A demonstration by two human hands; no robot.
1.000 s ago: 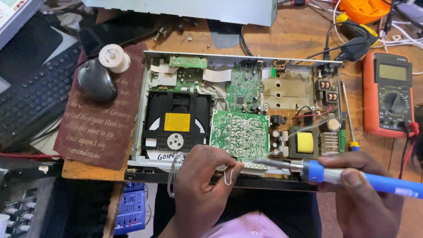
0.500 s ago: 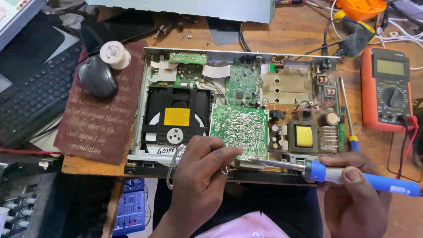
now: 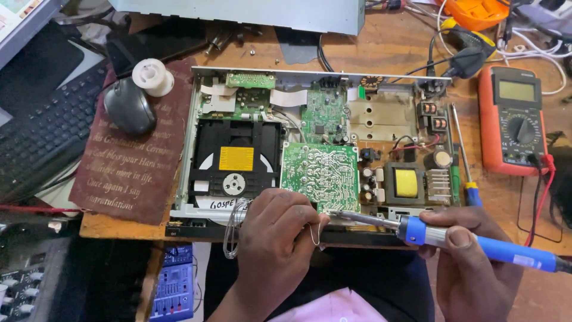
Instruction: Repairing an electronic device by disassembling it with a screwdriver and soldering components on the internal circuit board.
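Note:
An opened disc player chassis lies on the wooden bench, with a black disc drive on its left and a green circuit board flipped solder side up in the middle. My left hand rests at the board's front edge and pinches a thin loop of solder wire. My right hand grips a blue-handled soldering iron, whose metal tip points left and touches the board's lower right corner, close to my left fingers.
An orange multimeter with red and black leads sits at the right. A screwdriver lies beside the chassis. A black mouse and a white solder spool rest on a maroon plaque; a black keyboard is at far left.
Both hands have stayed at the board's front edge. The iron's tip has edged slightly left toward my left fingers and the solder wire; the view shifted a little.

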